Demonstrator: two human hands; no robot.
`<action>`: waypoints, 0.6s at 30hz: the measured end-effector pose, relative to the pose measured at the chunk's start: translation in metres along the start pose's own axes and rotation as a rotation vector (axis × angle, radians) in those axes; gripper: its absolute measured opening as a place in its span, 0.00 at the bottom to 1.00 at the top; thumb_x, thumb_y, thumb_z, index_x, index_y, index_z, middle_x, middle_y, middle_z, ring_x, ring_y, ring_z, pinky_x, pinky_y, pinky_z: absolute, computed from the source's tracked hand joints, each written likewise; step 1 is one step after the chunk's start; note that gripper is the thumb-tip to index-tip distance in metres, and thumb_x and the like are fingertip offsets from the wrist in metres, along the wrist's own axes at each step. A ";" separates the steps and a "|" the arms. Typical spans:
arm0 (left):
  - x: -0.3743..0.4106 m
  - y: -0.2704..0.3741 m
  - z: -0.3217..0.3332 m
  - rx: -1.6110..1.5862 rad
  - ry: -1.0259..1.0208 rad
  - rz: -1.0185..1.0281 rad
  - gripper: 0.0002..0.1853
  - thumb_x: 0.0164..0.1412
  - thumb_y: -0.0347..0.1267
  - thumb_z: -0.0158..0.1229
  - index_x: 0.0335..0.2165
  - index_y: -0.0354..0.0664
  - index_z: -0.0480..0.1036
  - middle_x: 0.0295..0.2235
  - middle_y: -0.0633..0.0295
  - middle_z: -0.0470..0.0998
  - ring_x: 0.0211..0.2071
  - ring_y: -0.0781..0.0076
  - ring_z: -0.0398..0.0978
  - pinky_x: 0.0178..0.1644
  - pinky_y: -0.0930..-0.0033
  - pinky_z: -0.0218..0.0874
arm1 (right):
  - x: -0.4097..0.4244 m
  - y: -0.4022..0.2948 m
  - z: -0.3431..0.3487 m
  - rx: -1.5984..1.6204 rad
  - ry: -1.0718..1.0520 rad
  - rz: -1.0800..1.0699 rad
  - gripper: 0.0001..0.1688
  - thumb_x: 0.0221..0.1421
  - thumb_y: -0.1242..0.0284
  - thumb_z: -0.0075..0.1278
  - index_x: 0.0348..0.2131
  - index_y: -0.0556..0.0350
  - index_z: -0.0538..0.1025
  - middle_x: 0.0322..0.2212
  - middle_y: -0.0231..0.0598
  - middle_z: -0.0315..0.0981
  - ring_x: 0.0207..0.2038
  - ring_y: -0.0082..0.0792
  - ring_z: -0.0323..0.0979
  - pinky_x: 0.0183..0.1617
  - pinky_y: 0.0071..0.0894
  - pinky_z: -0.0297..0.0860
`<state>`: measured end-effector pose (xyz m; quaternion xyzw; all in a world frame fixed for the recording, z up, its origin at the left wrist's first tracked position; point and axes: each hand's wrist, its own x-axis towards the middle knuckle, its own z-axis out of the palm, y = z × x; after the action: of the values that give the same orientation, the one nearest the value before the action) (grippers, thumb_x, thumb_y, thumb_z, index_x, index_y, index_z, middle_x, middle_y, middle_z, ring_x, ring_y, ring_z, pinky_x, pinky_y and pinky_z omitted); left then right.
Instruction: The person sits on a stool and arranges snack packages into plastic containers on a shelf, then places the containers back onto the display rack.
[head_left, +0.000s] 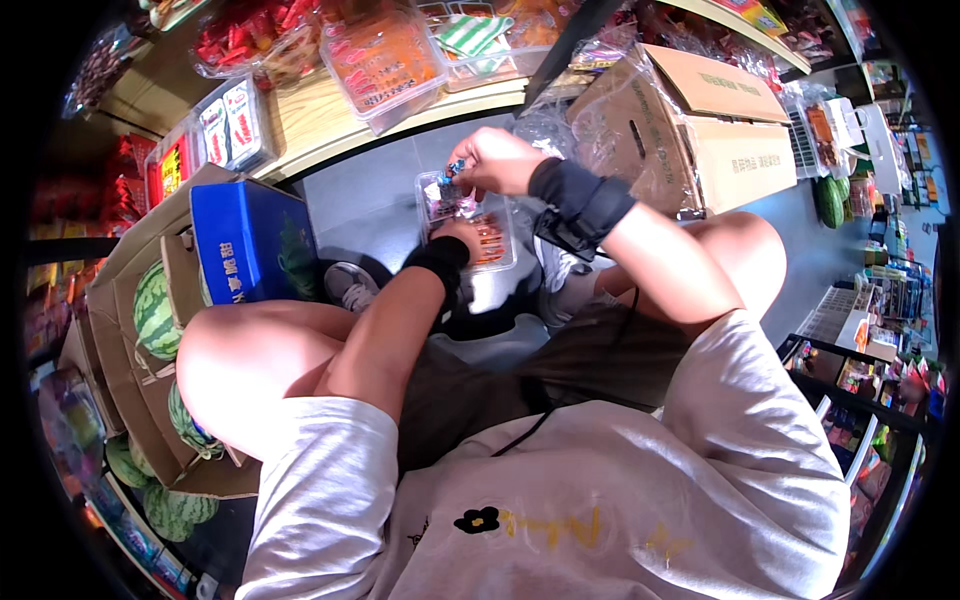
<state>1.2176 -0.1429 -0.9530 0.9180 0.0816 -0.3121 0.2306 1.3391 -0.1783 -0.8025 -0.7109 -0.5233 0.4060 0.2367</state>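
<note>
A clear plastic tub (512, 238) stands low between my feet, in front of the shelf. Small orange-red wrapped packets (491, 238) lie in its near part, and silvery-pink packets (437, 201) in its far part. Above the far part, my right hand (491, 161) pinches a small blue and dark wrapped packet (453, 171) between the fingertips. My left hand (459, 234) reaches into the tub beside the orange-red packets; its fingertips are partly hidden, so whether it grips anything is unclear. Both wrists wear black bands.
A wooden shelf (304, 142) with tubs of packaged snacks runs across the front. At right stands a large cardboard box (739, 150). On the left are a blue box (251, 240) and an open carton (112, 330) holding watermelons. My shoes flank the tub.
</note>
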 end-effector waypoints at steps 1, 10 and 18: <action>0.004 -0.005 0.017 0.029 0.068 0.009 0.22 0.49 0.39 0.45 0.39 0.36 0.71 0.43 0.48 0.70 0.44 0.57 0.70 0.48 0.61 0.61 | 0.012 0.012 0.017 0.054 0.115 0.010 0.11 0.41 0.69 0.53 0.22 0.61 0.74 0.18 0.48 0.70 0.22 0.42 0.71 0.27 0.34 0.65; 0.031 0.012 0.057 0.092 -0.024 -0.102 0.23 0.54 0.44 0.42 0.43 0.43 0.71 0.44 0.52 0.70 0.46 0.58 0.68 0.46 0.54 0.60 | 0.054 0.083 0.070 -0.289 0.119 0.014 0.11 0.41 0.66 0.57 0.27 0.51 0.78 0.20 0.47 0.72 0.24 0.44 0.71 0.30 0.36 0.66; 0.036 0.018 0.056 0.068 -0.086 -0.136 0.24 0.56 0.44 0.40 0.45 0.42 0.68 0.47 0.52 0.68 0.48 0.57 0.66 0.46 0.52 0.59 | 0.073 0.132 0.099 -0.209 -0.089 0.150 0.11 0.37 0.72 0.58 0.28 0.51 0.78 0.24 0.47 0.73 0.27 0.42 0.72 0.31 0.35 0.66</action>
<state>1.2215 -0.1851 -1.0068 0.9034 0.1233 -0.3688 0.1809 1.3392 -0.1642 -0.9826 -0.7501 -0.5181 0.3969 0.1072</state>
